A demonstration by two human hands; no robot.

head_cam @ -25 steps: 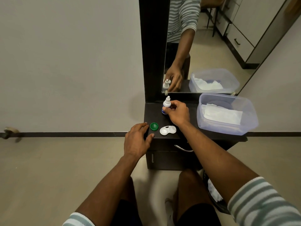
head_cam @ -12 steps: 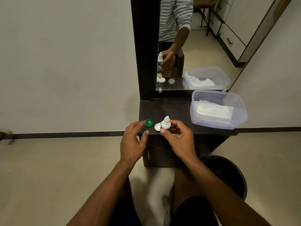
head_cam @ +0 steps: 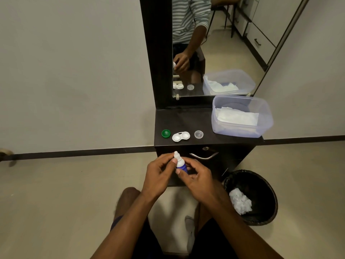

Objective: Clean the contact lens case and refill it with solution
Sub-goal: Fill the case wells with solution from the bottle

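Note:
A small solution bottle [head_cam: 180, 162] with a white cap and blue body is upright in front of the cabinet drawer. My right hand [head_cam: 196, 179] grips its blue body. My left hand [head_cam: 158, 174] pinches its white top. On the dark cabinet top [head_cam: 184, 118] lies the open white lens case [head_cam: 180, 136]. A green cap [head_cam: 165, 133] sits to its left and a clear cap [head_cam: 198, 134] to its right.
A clear plastic tub [head_cam: 242, 116] holding white tissue stands at the cabinet's back right. A black bin [head_cam: 251, 197] with crumpled tissue sits on the floor to the right. A mirror [head_cam: 205, 45] rises behind the cabinet. The drawer handle [head_cam: 203, 156] is just beyond my hands.
My right hand lifted the bottle off the cabinet top and drew it toward me. My left hand left the green cap and came onto the bottle's top.

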